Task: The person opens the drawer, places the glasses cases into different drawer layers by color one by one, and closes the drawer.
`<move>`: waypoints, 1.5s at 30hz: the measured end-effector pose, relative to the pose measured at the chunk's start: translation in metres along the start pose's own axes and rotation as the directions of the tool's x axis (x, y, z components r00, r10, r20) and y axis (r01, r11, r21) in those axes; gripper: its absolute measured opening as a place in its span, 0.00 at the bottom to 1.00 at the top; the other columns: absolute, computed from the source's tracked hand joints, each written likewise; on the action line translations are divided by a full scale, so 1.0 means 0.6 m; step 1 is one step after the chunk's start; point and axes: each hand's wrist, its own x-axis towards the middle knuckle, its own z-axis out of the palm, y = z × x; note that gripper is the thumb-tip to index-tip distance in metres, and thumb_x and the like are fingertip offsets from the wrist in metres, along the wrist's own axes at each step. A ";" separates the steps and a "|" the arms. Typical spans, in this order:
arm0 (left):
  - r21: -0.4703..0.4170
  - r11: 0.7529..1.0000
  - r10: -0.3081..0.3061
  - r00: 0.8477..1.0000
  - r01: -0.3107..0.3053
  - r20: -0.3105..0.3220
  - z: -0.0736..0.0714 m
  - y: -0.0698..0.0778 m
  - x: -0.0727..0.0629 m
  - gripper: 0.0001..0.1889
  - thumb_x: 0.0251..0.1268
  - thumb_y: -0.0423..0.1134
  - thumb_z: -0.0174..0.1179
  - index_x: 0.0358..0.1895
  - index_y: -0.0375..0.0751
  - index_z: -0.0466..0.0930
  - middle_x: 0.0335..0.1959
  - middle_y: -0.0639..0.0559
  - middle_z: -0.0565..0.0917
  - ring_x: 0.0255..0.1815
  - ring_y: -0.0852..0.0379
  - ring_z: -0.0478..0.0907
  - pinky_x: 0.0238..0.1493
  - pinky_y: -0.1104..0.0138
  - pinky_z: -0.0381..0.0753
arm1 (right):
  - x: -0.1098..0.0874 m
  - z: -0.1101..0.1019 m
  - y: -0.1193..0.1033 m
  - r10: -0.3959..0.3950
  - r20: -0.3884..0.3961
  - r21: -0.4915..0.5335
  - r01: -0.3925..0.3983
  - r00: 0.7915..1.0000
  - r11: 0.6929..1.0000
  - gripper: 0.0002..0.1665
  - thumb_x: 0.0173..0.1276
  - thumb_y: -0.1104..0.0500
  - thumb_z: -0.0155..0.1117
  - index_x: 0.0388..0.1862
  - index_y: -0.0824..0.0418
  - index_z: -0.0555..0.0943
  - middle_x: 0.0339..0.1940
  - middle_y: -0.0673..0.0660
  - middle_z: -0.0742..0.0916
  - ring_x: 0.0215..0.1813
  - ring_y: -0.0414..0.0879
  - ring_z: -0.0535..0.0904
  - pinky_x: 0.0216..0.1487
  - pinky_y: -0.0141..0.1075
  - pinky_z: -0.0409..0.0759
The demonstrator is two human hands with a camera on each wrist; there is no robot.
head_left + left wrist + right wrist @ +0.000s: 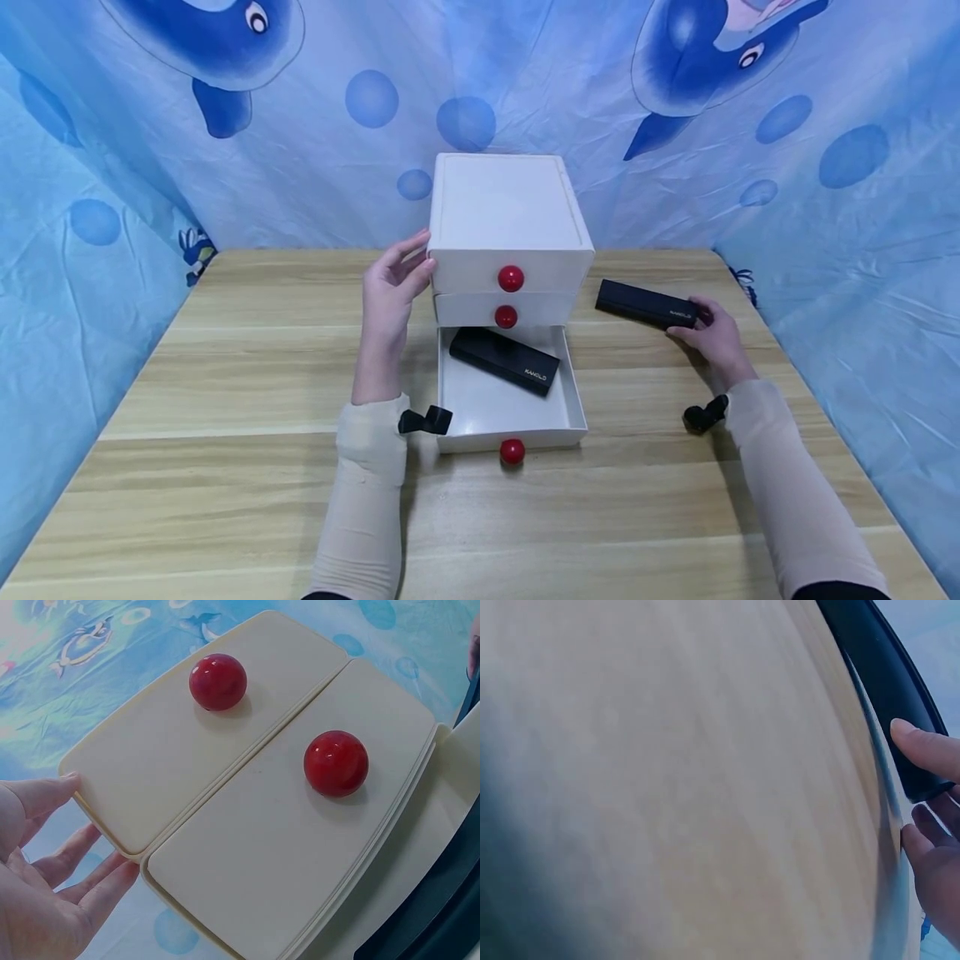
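Note:
A white drawer unit (510, 204) with red ball knobs stands at the table's back middle. Its bottom drawer (480, 421) is pulled out, and a black oblong case (504, 360) with light lettering lies slantwise inside. My left hand (390, 283) touches the unit's left side; in the left wrist view its fingertips (124, 871) are right at the edge of the drawer fronts. On the right, my right hand (712, 337) grips the near end of a second black oblong case (645, 304), thumb on top in the right wrist view.
The upper two drawers, with red knobs (511, 278), are closed. The wood-grain table (225, 392) runs up to a blue curtain (315, 167) with whale prints. Black wrist devices (426, 420) sit at both cuffs, the left one overlapping the drawer's edge in the head view.

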 end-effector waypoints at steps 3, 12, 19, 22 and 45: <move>0.005 1.000 0.005 1.000 -0.005 0.000 0.001 0.000 0.001 0.21 0.66 0.29 0.60 0.62 0.35 0.74 0.67 0.49 0.74 0.63 0.54 0.75 0.56 0.69 0.82 | -0.007 0.001 -0.005 0.015 -0.018 0.031 -0.014 1.000 0.999 0.54 0.62 0.45 0.68 0.79 0.53 0.49 0.81 0.62 0.49 0.78 0.61 0.53 0.75 0.55 0.60; -0.001 1.000 0.003 1.000 -0.003 -0.008 0.000 0.000 0.002 0.22 0.65 0.28 0.60 0.62 0.34 0.74 0.67 0.49 0.74 0.61 0.55 0.76 0.54 0.70 0.82 | -0.022 0.016 -0.026 0.010 -0.067 0.057 -0.006 0.998 0.998 0.51 0.65 0.47 0.65 0.80 0.47 0.47 0.81 0.57 0.50 0.77 0.60 0.58 0.69 0.40 0.72; -0.009 1.000 0.007 1.000 -0.007 -0.006 -0.001 0.000 0.002 0.21 0.65 0.28 0.60 0.62 0.34 0.74 0.67 0.49 0.74 0.61 0.55 0.76 0.53 0.71 0.83 | -0.026 0.020 -0.036 0.027 -0.060 0.148 -0.017 0.998 0.989 0.52 0.67 0.45 0.62 0.80 0.49 0.43 0.81 0.61 0.50 0.78 0.59 0.54 0.73 0.37 0.68; -0.005 1.000 0.010 1.000 -0.011 -0.004 -0.001 -0.001 0.002 0.21 0.65 0.28 0.60 0.62 0.34 0.74 0.67 0.49 0.74 0.61 0.55 0.76 0.54 0.70 0.83 | -0.029 0.020 -0.038 0.043 -0.045 0.239 -0.031 0.998 0.971 0.52 0.68 0.48 0.62 0.80 0.51 0.43 0.81 0.61 0.50 0.79 0.56 0.52 0.59 0.19 0.74; -0.014 1.000 0.002 1.000 -0.002 -0.007 0.003 0.000 0.002 0.21 0.65 0.27 0.59 0.62 0.32 0.73 0.67 0.48 0.75 0.60 0.56 0.77 0.53 0.72 0.82 | -0.063 0.020 -0.051 0.116 0.047 0.631 -0.119 0.992 0.766 0.49 0.63 0.61 0.68 0.78 0.43 0.55 0.61 0.48 0.70 0.41 0.30 0.81 0.46 0.22 0.82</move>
